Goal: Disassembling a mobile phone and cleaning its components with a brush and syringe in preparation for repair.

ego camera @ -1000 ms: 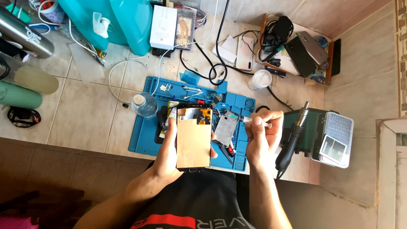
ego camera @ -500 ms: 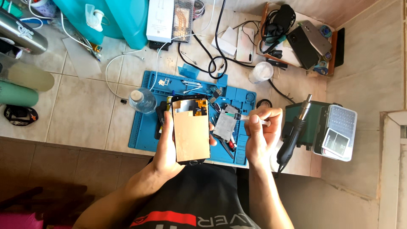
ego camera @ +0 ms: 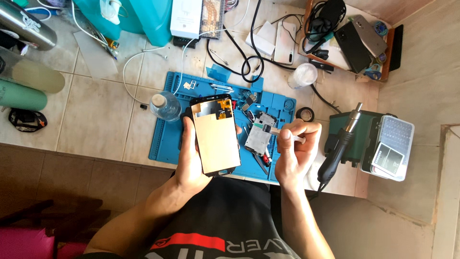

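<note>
My left hand holds a phone screen panel upright by its edges, its copper-coloured back facing me, a small orange flex patch at its top. My right hand grips a small syringe-like tube, tip pointing left toward a phone circuit frame. The frame lies on the blue repair mat just right of the panel. Both hands hover over the mat's front edge.
A small clear bottle stands on the mat's left. A hot-air tool rests on a green station at right. Cables, a white phone, a plastic cup, a wooden tray, and cylinders surround the mat.
The view has shifted slightly. My left hand has tilted the panel a little; my right hand stays beside the circuit frame with the tube.
</note>
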